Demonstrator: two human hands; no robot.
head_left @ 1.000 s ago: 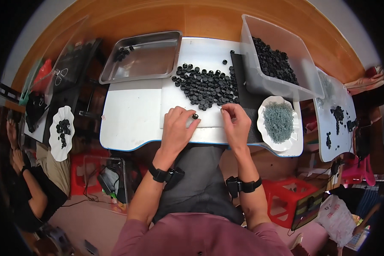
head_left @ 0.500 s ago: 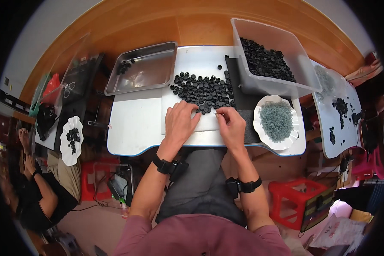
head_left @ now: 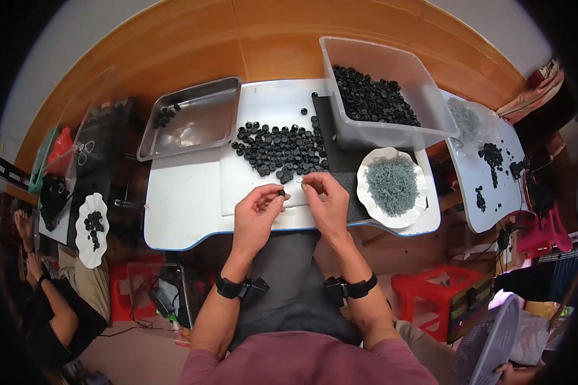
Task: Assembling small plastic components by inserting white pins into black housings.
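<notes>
My left hand (head_left: 253,212) pinches a small round black cap (head_left: 281,192) between thumb and fingers, just above the near edge of the white work board. Close beside it, my right hand (head_left: 328,204) has thumb and forefinger pressed together on a thin, light-coloured piece (head_left: 299,183); its exact kind is too small to make out. The two hands are apart, fingertips facing. Beyond them lies a spread of loose black caps (head_left: 279,147). To the right of my right hand, a white wavy-rimmed plate (head_left: 364,205) holds a heap of thin grey-green pieces (head_left: 392,186).
A steel tray (head_left: 192,128) with a few caps stands at the back left. At the back right is a clear plastic bin (head_left: 430,125) full of caps. Red stools (head_left: 430,295) flank me. Another person (head_left: 61,308) sits at left; a grey perforated basket (head_left: 491,340) appears lower right.
My left hand has lifted a black cap off the board and drawn back toward me. My right hand stays pinched. The grey basket has come into view at the lower right.
</notes>
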